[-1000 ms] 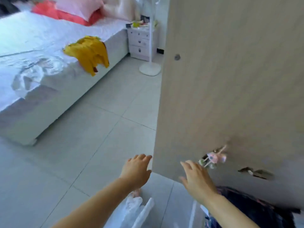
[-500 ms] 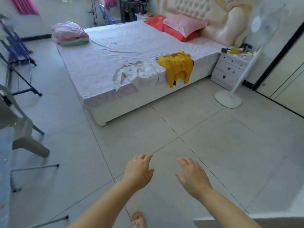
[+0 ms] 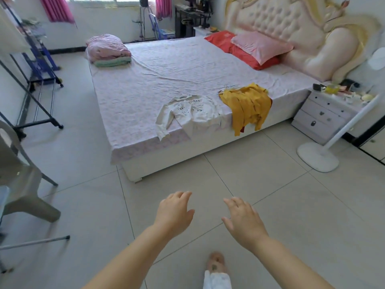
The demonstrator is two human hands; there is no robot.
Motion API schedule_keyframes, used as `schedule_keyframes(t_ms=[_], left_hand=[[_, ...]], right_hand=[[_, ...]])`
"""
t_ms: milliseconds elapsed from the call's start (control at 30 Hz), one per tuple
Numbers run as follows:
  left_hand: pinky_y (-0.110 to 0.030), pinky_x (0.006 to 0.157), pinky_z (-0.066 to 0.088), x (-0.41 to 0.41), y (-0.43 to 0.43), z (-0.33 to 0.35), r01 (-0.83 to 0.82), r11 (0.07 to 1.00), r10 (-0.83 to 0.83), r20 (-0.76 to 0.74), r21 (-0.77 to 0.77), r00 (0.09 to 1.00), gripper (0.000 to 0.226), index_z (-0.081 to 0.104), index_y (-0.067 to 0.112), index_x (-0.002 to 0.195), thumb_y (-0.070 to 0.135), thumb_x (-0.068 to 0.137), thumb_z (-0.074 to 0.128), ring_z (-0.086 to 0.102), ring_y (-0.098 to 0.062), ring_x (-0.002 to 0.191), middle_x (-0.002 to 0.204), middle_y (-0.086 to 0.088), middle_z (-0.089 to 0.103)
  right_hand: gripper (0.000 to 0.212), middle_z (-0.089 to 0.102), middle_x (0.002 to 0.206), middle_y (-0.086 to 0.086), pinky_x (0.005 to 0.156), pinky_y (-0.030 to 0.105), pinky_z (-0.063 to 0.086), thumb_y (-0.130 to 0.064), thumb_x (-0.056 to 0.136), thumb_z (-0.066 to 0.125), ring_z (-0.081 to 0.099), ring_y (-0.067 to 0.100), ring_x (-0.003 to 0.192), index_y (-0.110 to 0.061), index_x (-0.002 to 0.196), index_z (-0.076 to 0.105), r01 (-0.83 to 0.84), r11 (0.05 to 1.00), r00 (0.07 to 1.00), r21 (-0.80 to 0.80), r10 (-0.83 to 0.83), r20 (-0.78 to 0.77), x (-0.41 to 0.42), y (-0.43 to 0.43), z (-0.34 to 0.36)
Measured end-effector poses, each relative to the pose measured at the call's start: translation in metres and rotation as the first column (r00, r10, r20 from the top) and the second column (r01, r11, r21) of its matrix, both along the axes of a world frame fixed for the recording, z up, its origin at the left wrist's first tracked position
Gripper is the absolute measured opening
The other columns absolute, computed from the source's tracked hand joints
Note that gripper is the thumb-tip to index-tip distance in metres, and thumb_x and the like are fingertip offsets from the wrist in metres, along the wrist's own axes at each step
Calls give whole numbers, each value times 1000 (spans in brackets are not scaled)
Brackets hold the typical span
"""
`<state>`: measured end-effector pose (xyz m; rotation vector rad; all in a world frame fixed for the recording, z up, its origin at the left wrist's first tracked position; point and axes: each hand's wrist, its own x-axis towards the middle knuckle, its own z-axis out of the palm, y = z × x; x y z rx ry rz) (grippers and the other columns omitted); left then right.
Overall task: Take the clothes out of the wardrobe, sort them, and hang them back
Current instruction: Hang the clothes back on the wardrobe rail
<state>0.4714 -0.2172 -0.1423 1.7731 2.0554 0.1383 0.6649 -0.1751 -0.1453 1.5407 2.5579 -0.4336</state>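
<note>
Across the tiled floor (image 3: 87, 205), a cream shirt (image 3: 188, 113) and yellow garment (image 3: 248, 105) lie on the bed's (image 3: 166, 65) near edge; left hand (image 3: 174, 213) and right hand (image 3: 242, 222) hover well short, fingers relaxed, empty.

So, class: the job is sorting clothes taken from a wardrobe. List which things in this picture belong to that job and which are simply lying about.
Part of the job: white top and yellow top, both lying at the near side of the bed; left hand and right hand, both empty.

Just lying about: folded bedding, pink pillow, bedside cabinet, fan stand, grey chair.
</note>
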Motion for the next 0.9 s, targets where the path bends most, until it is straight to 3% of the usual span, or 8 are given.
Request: schedule_keyframes(t_ms=[233, 467, 667, 900], left_hand=[[-30, 103, 29, -40, 140, -5, -143, 988, 142, -30, -51, 989, 55, 24, 22, 144, 35, 94, 43, 34, -21, 131, 144, 0, 35], [-30, 102, 29, -86, 266, 3, -258, 966, 258, -6, -32, 966, 53, 28, 23, 142, 35, 93, 43, 35, -19, 130, 142, 1, 38], [-32, 101, 32, -157, 386, -17, -260, 965, 261, 12, -33, 965, 54, 27, 22, 143, 37, 94, 43, 38, -20, 128, 140, 0, 40], [-33, 98, 36, -246, 514, -21, -216, 973, 219, 31, -77, 975, 51, 30, 22, 141, 33, 93, 43, 40, -22, 126, 140, 0, 40]], right_hand=[[52, 35, 139, -3, 103, 27, 26, -39, 97, 38, 34, 16, 127, -20, 143, 25, -116, 993, 993, -18, 115, -19, -46, 160, -7], [52, 32, 141, -4, 107, 27, 21, -38, 97, 39, 29, 15, 131, -21, 144, 23, -204, 978, 979, -37, 202, -37, -107, 309, -1], [53, 33, 141, -2, 108, 28, 21, -38, 96, 40, 30, 17, 131, -19, 144, 26, -229, 973, 973, -38, 228, -37, -181, 427, -19], [51, 33, 140, -4, 105, 28, 23, -37, 96, 40, 31, 17, 130, -22, 142, 25, -145, 986, 989, -88, 146, 12, -259, 553, -27]])
